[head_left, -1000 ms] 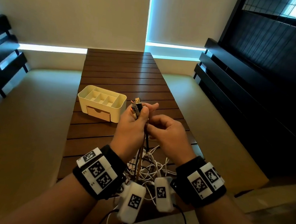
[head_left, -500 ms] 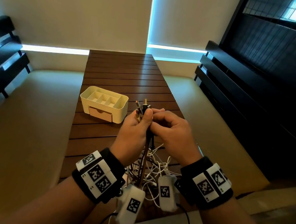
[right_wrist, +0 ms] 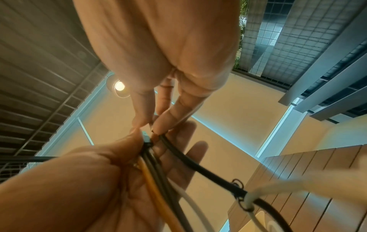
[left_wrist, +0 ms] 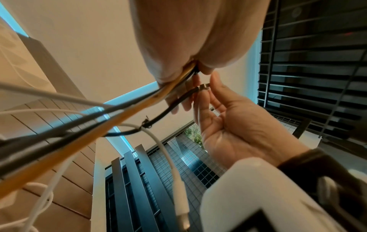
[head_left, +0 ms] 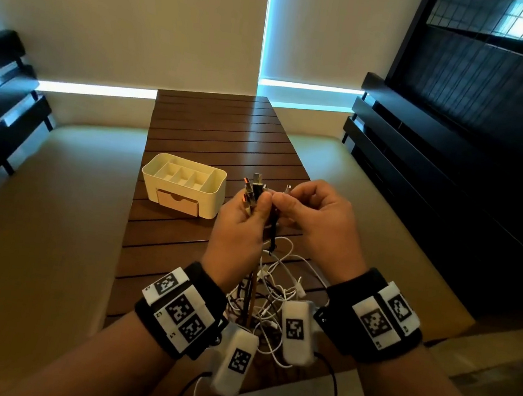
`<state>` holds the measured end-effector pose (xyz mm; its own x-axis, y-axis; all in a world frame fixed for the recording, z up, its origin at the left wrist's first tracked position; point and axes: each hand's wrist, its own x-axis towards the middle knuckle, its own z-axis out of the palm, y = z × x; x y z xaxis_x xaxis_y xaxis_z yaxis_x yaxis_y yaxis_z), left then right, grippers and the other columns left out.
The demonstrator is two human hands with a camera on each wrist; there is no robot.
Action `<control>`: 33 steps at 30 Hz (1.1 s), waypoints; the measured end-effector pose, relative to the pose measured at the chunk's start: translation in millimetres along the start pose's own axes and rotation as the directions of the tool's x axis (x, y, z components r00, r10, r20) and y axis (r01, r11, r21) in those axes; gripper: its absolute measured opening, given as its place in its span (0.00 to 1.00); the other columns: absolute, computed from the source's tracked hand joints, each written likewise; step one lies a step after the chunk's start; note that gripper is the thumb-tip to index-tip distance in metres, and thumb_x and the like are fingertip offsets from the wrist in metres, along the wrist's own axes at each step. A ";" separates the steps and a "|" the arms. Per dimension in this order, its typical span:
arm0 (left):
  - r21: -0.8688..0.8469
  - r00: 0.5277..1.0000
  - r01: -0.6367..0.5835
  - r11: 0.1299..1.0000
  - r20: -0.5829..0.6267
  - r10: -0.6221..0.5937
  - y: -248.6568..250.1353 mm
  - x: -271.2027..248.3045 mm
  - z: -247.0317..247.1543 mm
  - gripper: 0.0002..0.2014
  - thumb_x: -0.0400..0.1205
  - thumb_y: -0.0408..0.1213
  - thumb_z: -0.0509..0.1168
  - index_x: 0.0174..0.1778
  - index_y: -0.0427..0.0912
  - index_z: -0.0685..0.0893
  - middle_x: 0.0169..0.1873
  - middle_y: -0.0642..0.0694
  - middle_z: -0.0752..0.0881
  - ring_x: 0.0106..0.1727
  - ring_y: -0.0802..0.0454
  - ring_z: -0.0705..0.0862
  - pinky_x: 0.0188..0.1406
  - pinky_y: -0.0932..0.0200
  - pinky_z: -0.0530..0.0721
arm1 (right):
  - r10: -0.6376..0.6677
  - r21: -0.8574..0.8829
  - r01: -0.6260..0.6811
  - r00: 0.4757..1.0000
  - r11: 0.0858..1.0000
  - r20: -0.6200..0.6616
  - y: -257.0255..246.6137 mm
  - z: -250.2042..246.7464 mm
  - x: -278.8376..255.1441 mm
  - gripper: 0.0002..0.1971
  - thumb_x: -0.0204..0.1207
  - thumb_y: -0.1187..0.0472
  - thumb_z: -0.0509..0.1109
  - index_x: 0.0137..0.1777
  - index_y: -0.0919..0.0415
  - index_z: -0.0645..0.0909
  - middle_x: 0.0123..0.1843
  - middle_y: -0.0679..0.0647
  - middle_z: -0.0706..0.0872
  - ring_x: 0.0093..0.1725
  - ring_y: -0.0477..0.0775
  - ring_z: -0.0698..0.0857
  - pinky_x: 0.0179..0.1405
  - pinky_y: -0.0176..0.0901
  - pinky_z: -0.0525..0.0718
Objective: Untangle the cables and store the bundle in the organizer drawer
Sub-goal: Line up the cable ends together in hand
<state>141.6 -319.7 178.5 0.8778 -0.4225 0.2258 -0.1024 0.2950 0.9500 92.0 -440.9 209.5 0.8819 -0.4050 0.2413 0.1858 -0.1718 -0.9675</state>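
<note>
My left hand (head_left: pixel 258 202) is raised over the table and grips a bunch of cable ends (head_left: pixel 254 187), plugs pointing up. In the right wrist view that bunch shows as orange and grey cables (right_wrist: pixel 155 172) running through its palm. My right hand (head_left: pixel 281 200) is right beside it and pinches the plug of a black cable (head_left: pixel 273 229), seen again as the black cable (left_wrist: pixel 172 106). The rest of the cables hang into a mostly white tangle (head_left: pixel 279 283) on the table. The cream organizer (head_left: pixel 209 204) stands to the left, its wooden drawer (head_left: pixel 178 202) closed.
The slatted wooden table (head_left: pixel 222 133) runs away from me between two cushioned benches (head_left: pixel 53 203). Dark slatted backrests (head_left: pixel 423 172) line both sides. A white plug end (left_wrist: pixel 180 208) dangles below the hands.
My right hand has come up from below the bunch, and its fingertips now meet my left thumb at the plugs. The left hand keeps its grip on the cable ends.
</note>
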 end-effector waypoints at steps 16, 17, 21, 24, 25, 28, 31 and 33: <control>0.065 0.996 -0.005 0.998 -0.089 0.011 -3.7 8.3 -10.2 0.19 0.89 0.50 0.54 0.51 0.36 0.79 0.30 0.45 0.79 0.27 0.52 0.80 0.30 0.53 0.82 | -0.088 0.053 0.086 0.996 0.995 0.032 -1.1 10.4 -6.4 0.06 0.79 0.67 0.73 0.51 0.56 0.86 0.47 0.55 0.91 0.50 0.56 0.91 0.52 0.50 0.90; 0.045 0.994 -0.005 0.999 -0.107 0.010 -2.2 9.4 -10.6 0.18 0.90 0.50 0.54 0.50 0.39 0.79 0.28 0.48 0.76 0.26 0.54 0.75 0.29 0.54 0.78 | -0.107 0.049 0.107 0.994 0.993 -0.005 1.5 11.7 -6.8 0.06 0.78 0.67 0.74 0.51 0.56 0.85 0.47 0.53 0.90 0.49 0.53 0.90 0.53 0.48 0.90; -0.048 0.993 -0.007 0.999 -0.119 0.001 6.3 14.7 -12.6 0.16 0.91 0.47 0.52 0.49 0.40 0.78 0.26 0.50 0.69 0.26 0.55 0.66 0.27 0.58 0.67 | 0.028 0.082 -0.036 0.994 0.996 0.101 25.8 22.4 -14.2 0.10 0.77 0.68 0.75 0.52 0.54 0.81 0.47 0.52 0.86 0.48 0.51 0.86 0.53 0.49 0.88; -0.089 0.995 -0.011 0.996 -0.099 0.002 11.8 15.9 -14.9 0.17 0.90 0.48 0.53 0.54 0.37 0.78 0.28 0.48 0.67 0.26 0.55 0.64 0.25 0.61 0.64 | 0.103 0.048 -0.116 0.970 0.992 0.219 48.1 28.0 -15.0 0.09 0.73 0.49 0.76 0.52 0.45 0.82 0.48 0.51 0.87 0.49 0.50 0.87 0.53 0.49 0.86; -0.097 0.996 -0.012 0.995 -0.094 0.002 13.3 15.9 -16.5 0.18 0.89 0.49 0.54 0.55 0.36 0.78 0.27 0.49 0.67 0.26 0.56 0.64 0.24 0.63 0.65 | 0.109 0.046 -0.124 0.962 0.991 0.251 51.8 27.9 -13.3 0.12 0.71 0.45 0.75 0.52 0.43 0.82 0.48 0.52 0.87 0.50 0.51 0.87 0.55 0.51 0.87; -0.118 0.999 -0.015 0.993 -0.054 0.009 16.9 14.2 -19.6 0.20 0.84 0.53 0.57 0.54 0.36 0.76 0.26 0.51 0.67 0.24 0.57 0.64 0.22 0.63 0.67 | 0.118 -0.008 -0.125 0.915 0.992 0.385 55.4 23.7 -9.9 0.13 0.76 0.48 0.74 0.57 0.46 0.77 0.48 0.54 0.85 0.50 0.52 0.86 0.59 0.56 0.86; -0.134 0.999 -0.035 0.990 -0.017 0.033 26.1 15.6 -23.7 0.17 0.83 0.53 0.58 0.50 0.40 0.77 0.25 0.53 0.66 0.25 0.57 0.63 0.24 0.61 0.67 | 0.187 -0.271 -0.059 0.860 0.961 0.475 61.2 17.2 -13.0 0.06 0.82 0.52 0.71 0.54 0.52 0.81 0.46 0.46 0.86 0.43 0.38 0.84 0.45 0.35 0.83; -0.145 0.998 -0.056 0.988 0.007 0.058 35.3 18.1 -28.1 0.19 0.82 0.55 0.60 0.51 0.39 0.77 0.26 0.54 0.67 0.25 0.57 0.64 0.26 0.61 0.70 | 0.196 -0.349 -0.031 0.873 0.936 0.446 76.4 12.9 -13.9 0.03 0.82 0.56 0.70 0.52 0.52 0.82 0.47 0.44 0.84 0.40 0.33 0.83 0.40 0.28 0.80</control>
<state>167.1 -292.9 210.1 0.8671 -0.4110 0.2816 -0.0824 0.4392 0.8946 99.5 -436.8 131.2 0.9998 0.0136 -0.0128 -0.0051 -0.4619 -0.8869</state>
